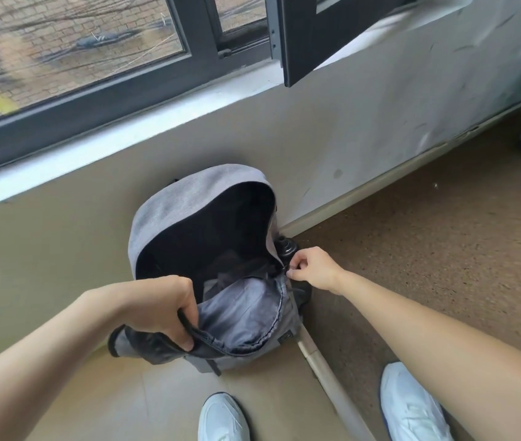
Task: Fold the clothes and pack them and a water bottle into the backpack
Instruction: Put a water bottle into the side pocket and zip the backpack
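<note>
Backpack (189,202) of soft grey fabric stands open on the floor against the wall, dark clothing seemingly inside. Left hand (160,308) fingers clamp the front flap rim at 7 o'clock; right hand (311,268) fingers pinch the zipper pull at 3 o'clock. Keep the flap taut and draw the zip along its track.

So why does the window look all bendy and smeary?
Head view: the wide lens bows the window frame and sill; the street outside is motion-blurred; the backpack and both hands, left and right, look fairly sharp; its inside is in dark shadow.
</note>
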Demonstrator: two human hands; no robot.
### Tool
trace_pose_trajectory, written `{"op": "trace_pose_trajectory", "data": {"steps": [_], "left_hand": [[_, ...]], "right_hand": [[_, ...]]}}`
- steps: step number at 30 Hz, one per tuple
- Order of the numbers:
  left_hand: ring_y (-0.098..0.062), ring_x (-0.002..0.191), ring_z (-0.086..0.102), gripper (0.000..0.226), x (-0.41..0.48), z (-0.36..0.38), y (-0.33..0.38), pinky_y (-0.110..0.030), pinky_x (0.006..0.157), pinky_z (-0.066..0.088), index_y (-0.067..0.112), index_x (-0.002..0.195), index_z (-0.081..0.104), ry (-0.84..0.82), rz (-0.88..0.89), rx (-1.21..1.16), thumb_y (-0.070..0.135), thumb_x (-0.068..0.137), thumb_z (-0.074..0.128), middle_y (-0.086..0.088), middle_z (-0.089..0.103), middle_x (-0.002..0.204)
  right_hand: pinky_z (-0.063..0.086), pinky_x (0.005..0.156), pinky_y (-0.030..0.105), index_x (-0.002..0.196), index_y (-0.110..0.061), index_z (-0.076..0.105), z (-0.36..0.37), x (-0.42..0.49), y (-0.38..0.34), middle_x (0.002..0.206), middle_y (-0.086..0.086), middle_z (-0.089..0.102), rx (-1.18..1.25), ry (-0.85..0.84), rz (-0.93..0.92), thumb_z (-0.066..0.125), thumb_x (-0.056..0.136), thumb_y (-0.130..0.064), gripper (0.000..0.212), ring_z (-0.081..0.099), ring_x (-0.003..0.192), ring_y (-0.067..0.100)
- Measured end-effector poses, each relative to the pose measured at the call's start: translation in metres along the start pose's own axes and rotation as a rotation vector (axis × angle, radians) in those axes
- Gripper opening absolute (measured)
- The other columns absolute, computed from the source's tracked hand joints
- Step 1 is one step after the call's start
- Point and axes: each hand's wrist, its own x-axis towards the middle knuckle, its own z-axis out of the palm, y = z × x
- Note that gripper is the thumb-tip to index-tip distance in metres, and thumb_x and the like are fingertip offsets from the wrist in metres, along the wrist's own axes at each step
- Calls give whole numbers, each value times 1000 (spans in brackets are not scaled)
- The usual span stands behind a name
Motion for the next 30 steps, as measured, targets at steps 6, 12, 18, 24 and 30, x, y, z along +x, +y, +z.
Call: {"op": "trace_pose_trajectory", "data": {"steps": [6, 12, 18, 24, 30], "left_hand": [[-5, 54, 49, 30, 1, -2, 0, -14, 55, 41, 43, 56, 66, 16, -2, 34, 34, 79, 84, 12, 58, 57], [-7, 55, 47, 25, -7, -12, -5, -20, 55, 40, 36, 59, 65, 76, -30, 102, 40, 79, 82, 11, 56, 58], [-9, 59, 44, 40, -19, -30, -17, -27, 59, 37, 22, 60, 53, 379, -73, 49, 42, 89, 73, 9, 49, 58], [-24, 59, 49, 49, -17, -41, -24, -35, 55, 34, 5, 69, 60, 860, -275, -145, 44, 98, 62, -5, 52, 57], [-27, 75, 56, 37, -5, -48, 1, -33, 63, 38, 29, 74, 61, 1057, -363, -8, 58, 97, 58, 6, 58, 72]], "right_hand": [[42, 88, 31, 92, -1, 68, -6, 0, -10, 99, 6, 70, 44, -166, 94, 58, 102, -37, 39, 63, 102, 21], [39, 80, 31, 67, -15, 50, -33, -7, -45, 70, 0, 49, 59, -168, -33, 53, 104, -33, 42, 47, 72, 15], [34, 66, 22, 63, -20, 44, -55, -17, -78, 58, -13, 42, 70, -155, -110, 52, 105, -28, 44, 39, 58, 5], [37, 72, 33, 62, -20, 48, -78, -22, -114, 66, 2, 48, 142, -38, -167, 52, 104, -28, 43, 41, 70, 20], [42, 70, 29, 66, -13, 53, -107, -28, -169, 67, 4, 55, 47, 5, -248, 53, 105, -27, 41, 46, 65, 17]]}}
